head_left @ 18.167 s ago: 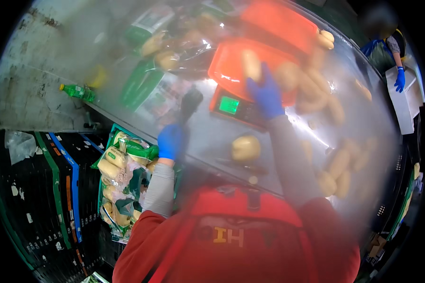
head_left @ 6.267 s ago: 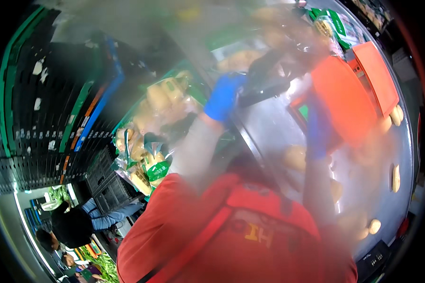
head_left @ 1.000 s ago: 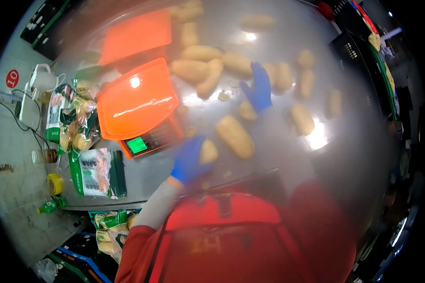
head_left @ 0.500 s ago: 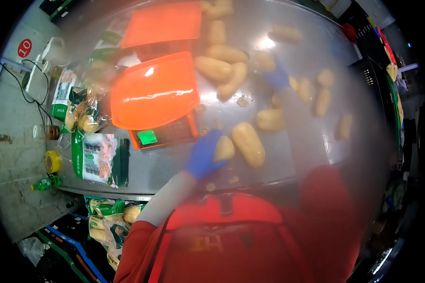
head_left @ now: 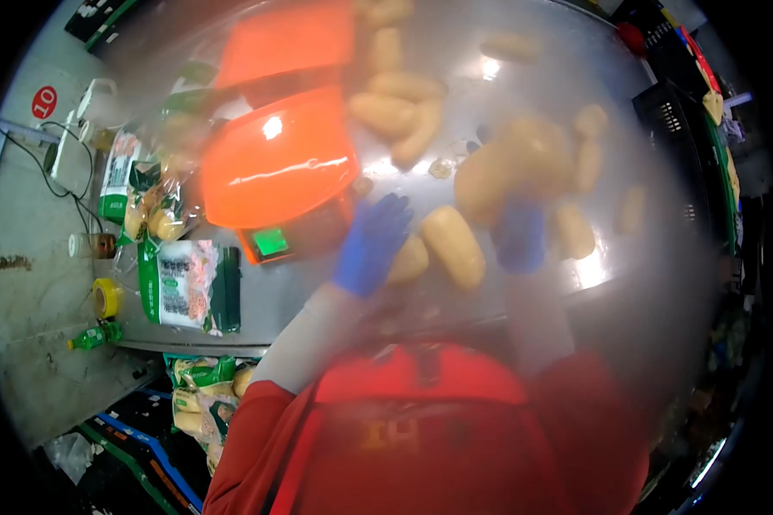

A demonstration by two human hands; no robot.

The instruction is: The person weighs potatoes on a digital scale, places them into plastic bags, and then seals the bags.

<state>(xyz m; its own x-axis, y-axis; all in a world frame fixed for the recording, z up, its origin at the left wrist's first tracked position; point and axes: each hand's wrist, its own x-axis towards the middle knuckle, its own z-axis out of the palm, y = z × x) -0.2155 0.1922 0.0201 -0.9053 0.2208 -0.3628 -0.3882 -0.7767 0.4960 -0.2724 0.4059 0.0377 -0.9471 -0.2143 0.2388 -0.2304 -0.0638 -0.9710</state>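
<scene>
My left hand [head_left: 374, 240], in a blue glove, lies with its fingers stretched out beside a pale lotus root [head_left: 410, 260], which it partly covers. To the right of that, a longer lotus root [head_left: 453, 247] rests on the metal table. My right hand [head_left: 520, 238], also gloved in blue, is blurred. Large, blurred lotus roots [head_left: 489, 182] hide its fingers; it appears closed around them. Another lotus root [head_left: 573, 232] lies just right of this hand.
Orange-lidded containers [head_left: 279, 163] stand on the metal table [head_left: 301, 300] at left, beside printed bags [head_left: 185, 283]. More lotus roots [head_left: 388, 113] and a cut slice [head_left: 441, 168] lie farther back. Yellow tape [head_left: 106, 298] and a green bottle [head_left: 94, 336] are at far left. A black crate [head_left: 666, 120] stands right.
My right hand has come nearer, with lotus roots now bunched over its fingers. My left hand has straightened its fingers and shifted slightly up from the small lotus root.
</scene>
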